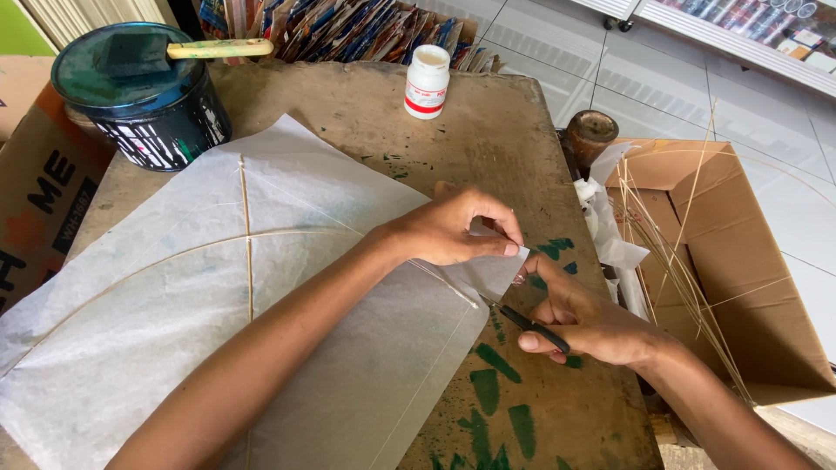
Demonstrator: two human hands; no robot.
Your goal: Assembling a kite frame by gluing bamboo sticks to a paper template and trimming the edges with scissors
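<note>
A white tiled floor (662,78) runs along the far and right sides of a worn wooden desk (488,139) smeared with green paint marks. Spread over most of the desk is a kite of thin white paper (174,331), with a straight bamboo spine (246,235) crossed by a bowed bamboo stick that curves out to the paper's right corner.

The left hand (457,231) reaches across the kite and pinches the paper's right corner between thumb and fingertips, holding it just off the desk. The right hand (592,326) is closed around a pair of small dark-handled scissors (527,320), whose blade tips meet the paper's edge just below the left hand, where the bowed stick ends. The two hands are near each other at the right edge of the kite.

At the far left of the desk stands a dark tin of paint (144,100), its top green, with a foam brush (187,50) with a pale handle lying across it. A small white bottle with a red band (427,81) stands at the far edge, in front of a row of colourful folded papers (348,30). A printed cardboard box (39,200) leans at the left. To the right, on the floor, an open cardboard box (740,261) holds thin bamboo slivers (670,252) and scraps of white paper, with a short wooden cylinder (590,135) beside it.
</note>
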